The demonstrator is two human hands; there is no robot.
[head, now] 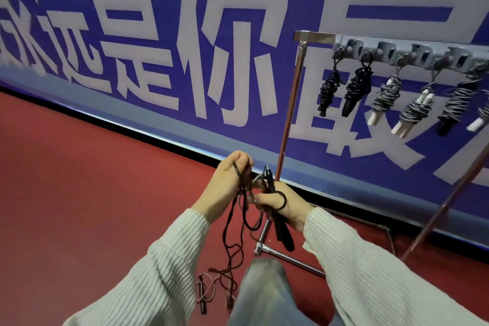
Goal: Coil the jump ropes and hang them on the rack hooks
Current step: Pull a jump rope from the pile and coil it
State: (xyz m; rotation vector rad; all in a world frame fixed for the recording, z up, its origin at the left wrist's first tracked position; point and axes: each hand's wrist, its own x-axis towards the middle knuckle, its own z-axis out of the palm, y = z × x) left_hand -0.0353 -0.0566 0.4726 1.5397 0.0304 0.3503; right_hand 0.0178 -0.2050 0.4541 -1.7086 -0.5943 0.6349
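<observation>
Low in the middle, the left hand (230,180) is clenched round a thin black rope (239,209), pinching the cord up near its curled fingers. Just right of it, the right hand (284,205) grips the rope's two slim black handles (281,230) together, a loop of cord lying over its back. From both hands the smooth cord sags in loose curves toward the red floor (79,193), where a second rope (211,288), dark red and tangled, lies near a faded denim knee (264,288). Ribbed pale sleeves (148,272) cover both arms. Far right stands the rack (289,114), a shiny metal tube frame with a grey bar of blocky hooks (397,53). Coiled ropes hang there in tight bundles (354,90), some black-handled, some white. Behind runs a blue banner (172,47) with large white characters.
</observation>
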